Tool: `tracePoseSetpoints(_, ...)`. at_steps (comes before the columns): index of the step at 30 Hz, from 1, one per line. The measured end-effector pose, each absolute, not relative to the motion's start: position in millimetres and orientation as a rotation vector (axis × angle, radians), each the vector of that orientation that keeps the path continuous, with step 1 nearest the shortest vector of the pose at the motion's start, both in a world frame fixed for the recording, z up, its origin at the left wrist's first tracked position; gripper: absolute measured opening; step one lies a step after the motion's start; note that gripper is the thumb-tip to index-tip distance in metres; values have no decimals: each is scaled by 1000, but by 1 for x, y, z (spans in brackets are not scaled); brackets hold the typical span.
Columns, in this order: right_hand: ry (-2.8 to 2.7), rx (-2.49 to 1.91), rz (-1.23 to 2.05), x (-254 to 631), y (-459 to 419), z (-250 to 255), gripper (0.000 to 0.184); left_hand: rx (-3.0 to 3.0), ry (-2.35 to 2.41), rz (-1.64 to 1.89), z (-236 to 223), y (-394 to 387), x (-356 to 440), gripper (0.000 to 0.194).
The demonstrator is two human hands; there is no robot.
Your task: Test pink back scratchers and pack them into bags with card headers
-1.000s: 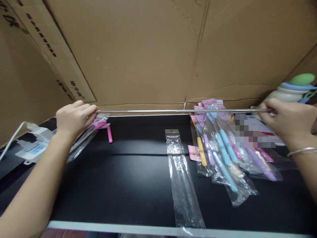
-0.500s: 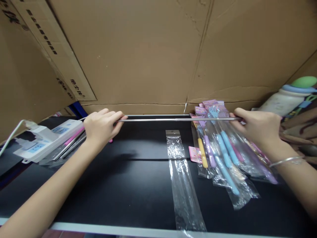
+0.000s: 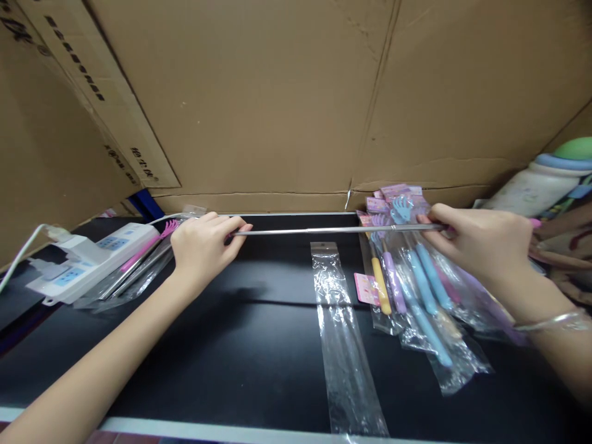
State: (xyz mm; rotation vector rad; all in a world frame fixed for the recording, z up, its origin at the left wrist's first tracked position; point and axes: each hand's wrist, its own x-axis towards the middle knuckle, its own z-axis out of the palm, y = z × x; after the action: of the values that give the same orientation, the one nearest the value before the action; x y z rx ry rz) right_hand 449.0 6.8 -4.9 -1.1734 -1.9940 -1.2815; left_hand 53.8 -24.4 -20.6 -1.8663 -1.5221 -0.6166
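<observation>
A telescopic back scratcher (image 3: 324, 230) with a thin, stepped metal shaft is stretched level above the table. My left hand (image 3: 206, 250) is closed round its left end, hiding that end. My right hand (image 3: 481, 243) grips it at the right, and a bit of pink pokes out beyond that hand. Below the shaft lies a clear plastic sleeve (image 3: 345, 345), flat on the black table. Beneath and in front of my right hand is a pile of bagged back scratchers (image 3: 423, 277) with blue, purple and yellow handles and pink cards.
A white power strip (image 3: 95, 262) with plugs sits at the left, beside bagged pink back scratchers (image 3: 139, 265). Cardboard (image 3: 259, 111) walls the back. At the far right stands a pale bottle (image 3: 531, 185) with a green and blue top. A light edge (image 3: 208, 430) borders the table's front.
My left hand has moved right, so the two hands are closer together and less shaft shows between them. Pink now shows past my right hand. The shaft sits slightly lower in view.
</observation>
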Motion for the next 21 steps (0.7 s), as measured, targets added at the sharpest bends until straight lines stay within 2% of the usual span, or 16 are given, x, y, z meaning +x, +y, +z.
tracePoseSetpoints(11,-2011,-1188,-1344,460,13,-3,26,-1792,-1551,-531,-15,-20,41,27)
tracePoseSetpoints(21,-2043,-1328,-1224,460,11,-2,27,-1844,-1496,-409,-16,-13,32,34)
